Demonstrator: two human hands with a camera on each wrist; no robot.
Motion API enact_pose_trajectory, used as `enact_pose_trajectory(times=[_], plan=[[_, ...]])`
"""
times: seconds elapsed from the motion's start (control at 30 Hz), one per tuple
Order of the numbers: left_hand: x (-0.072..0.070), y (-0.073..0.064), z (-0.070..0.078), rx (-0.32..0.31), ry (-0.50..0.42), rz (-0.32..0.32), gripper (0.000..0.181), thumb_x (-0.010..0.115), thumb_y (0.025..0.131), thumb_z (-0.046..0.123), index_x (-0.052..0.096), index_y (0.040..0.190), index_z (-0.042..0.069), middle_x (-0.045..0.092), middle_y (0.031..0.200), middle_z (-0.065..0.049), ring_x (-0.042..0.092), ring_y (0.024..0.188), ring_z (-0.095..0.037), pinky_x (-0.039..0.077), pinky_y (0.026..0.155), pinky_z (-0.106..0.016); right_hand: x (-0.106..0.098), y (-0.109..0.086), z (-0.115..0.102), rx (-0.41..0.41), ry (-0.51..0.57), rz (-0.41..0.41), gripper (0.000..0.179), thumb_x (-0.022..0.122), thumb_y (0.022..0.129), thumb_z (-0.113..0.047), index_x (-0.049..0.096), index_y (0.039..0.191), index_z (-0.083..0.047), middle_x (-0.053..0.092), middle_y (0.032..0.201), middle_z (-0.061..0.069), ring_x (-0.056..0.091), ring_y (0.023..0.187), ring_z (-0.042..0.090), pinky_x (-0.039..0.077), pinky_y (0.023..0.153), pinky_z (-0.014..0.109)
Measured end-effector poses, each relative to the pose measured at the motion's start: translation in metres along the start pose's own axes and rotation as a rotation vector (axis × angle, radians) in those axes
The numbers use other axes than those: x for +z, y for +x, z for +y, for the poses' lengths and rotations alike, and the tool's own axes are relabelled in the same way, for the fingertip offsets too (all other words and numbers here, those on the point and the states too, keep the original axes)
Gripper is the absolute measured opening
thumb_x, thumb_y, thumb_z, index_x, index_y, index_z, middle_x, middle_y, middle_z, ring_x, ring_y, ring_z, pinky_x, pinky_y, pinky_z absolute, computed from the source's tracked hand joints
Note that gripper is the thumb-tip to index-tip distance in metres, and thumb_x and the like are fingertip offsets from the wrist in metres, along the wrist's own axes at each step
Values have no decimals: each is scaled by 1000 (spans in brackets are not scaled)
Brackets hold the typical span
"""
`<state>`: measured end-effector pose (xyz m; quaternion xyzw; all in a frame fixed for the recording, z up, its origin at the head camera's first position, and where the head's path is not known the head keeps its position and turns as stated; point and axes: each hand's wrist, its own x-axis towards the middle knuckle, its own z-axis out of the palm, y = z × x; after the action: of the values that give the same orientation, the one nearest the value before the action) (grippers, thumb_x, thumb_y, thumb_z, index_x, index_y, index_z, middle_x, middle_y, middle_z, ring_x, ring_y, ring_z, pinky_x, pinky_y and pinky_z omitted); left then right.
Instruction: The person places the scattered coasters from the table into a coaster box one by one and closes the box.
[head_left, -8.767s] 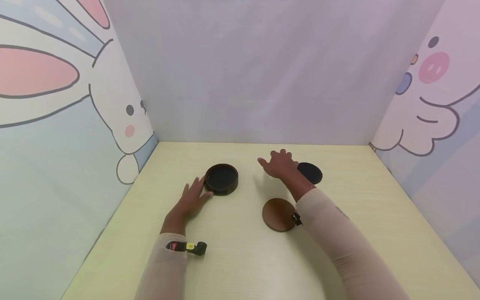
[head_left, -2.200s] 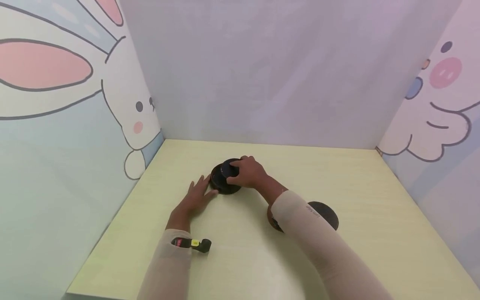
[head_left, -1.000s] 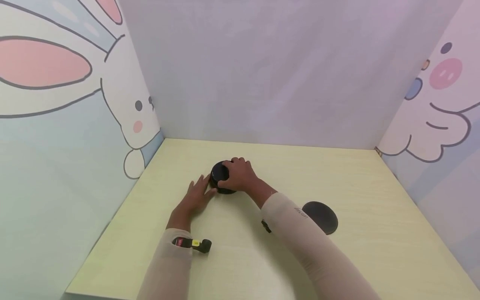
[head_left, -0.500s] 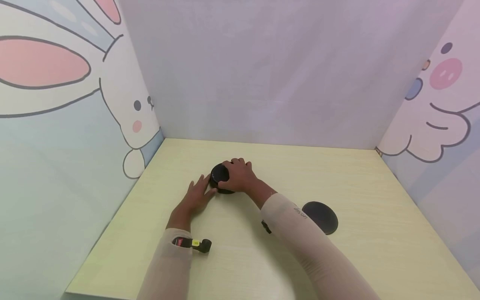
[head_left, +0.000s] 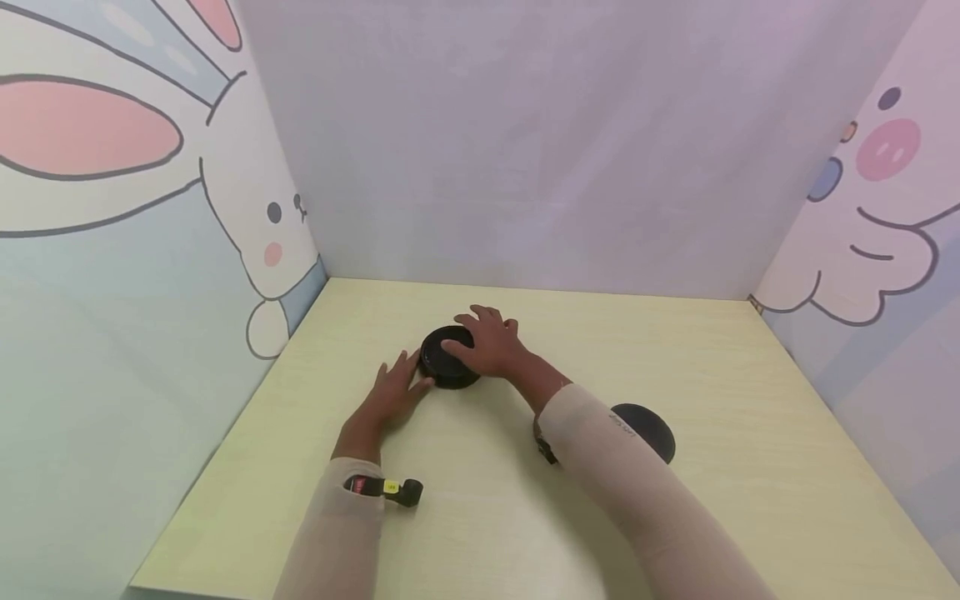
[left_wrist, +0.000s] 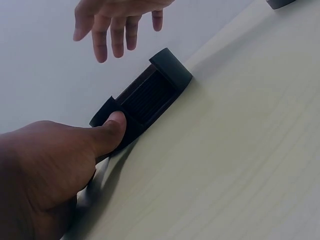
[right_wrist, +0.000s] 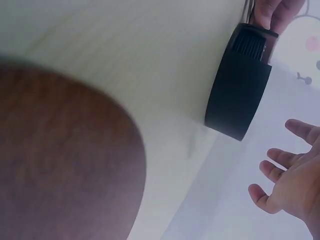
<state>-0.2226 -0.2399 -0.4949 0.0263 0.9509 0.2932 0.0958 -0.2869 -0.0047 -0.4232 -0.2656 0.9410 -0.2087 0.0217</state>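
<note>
A round black coaster holder (head_left: 448,380) stands on the table, with a slotted gap in its side wall showing stacked dark layers (left_wrist: 150,99). My left hand (head_left: 393,395) grips its left side, thumb on the near rim and fingers round the far side. Inside lies a black coaster (head_left: 438,353) as the top layer. My right hand (head_left: 491,343) hovers just over the holder's right side, fingers spread and apart from it in both wrist views. A brown round coaster (right_wrist: 65,160) lies under my right wrist, mostly hidden by the sleeve in the head view.
Another black round coaster (head_left: 651,432) lies right of my right forearm, partly covered by the sleeve. A pale wooden table (head_left: 750,400) is bounded by a grey back wall (head_left: 540,208) and cartoon-printed side walls. A dark piece (left_wrist: 281,3) shows at the left wrist view's top edge.
A black coaster left the table's back right; my right hand held it tilted over the holder, then pressed it in. Now that hand has let go and lifted slightly right. The left hand stays.
</note>
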Motion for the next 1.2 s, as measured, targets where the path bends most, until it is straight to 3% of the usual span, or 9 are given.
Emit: enact_pose_trajectory(times=[0.33, 0.67, 0.87, 1.0, 1.2], plan=[[2, 0, 0, 9, -8, 4, 83, 42, 112, 64, 12, 178, 23, 4, 185, -18, -3, 170, -52, 1, 137, -71, -20, -20, 15, 51, 102, -57, 73, 42, 110, -67, 49, 165, -20, 27, 180, 18, 20, 168, 45, 25, 125, 75], [1, 0, -5, 57, 11, 15, 83, 41, 114, 61, 12, 178, 17, 10, 184, -20, 3, 172, -46, -3, 140, -63, -46, -49, 22, -1, 161, -100, 72, 35, 112, -66, 51, 164, -19, 29, 180, 19, 22, 168, 45, 22, 125, 80], [2, 0, -6, 60, 3, 19, 83, 42, 114, 61, 13, 177, 16, 11, 184, -21, 4, 171, -47, -3, 140, -65, -59, -72, 25, -1, 175, -98, 72, 33, 113, -66, 51, 164, -19, 29, 180, 18, 21, 169, 44, 19, 125, 82], [2, 1, -5, 58, 2, 19, 83, 43, 114, 60, 14, 177, 16, 11, 184, -20, 4, 171, -47, -3, 140, -65, -66, -87, 34, -16, 250, -59, 70, 32, 115, -63, 53, 163, -16, 31, 179, 18, 22, 168, 45, 13, 126, 86], [2, 0, -4, 59, 8, 17, 82, 43, 114, 59, 12, 178, 17, 12, 184, -18, 3, 172, -43, -4, 140, -64, -79, -105, 53, -58, 347, 15, 64, 35, 118, -56, 57, 159, -11, 41, 174, 18, 32, 165, 44, 28, 131, 74]])
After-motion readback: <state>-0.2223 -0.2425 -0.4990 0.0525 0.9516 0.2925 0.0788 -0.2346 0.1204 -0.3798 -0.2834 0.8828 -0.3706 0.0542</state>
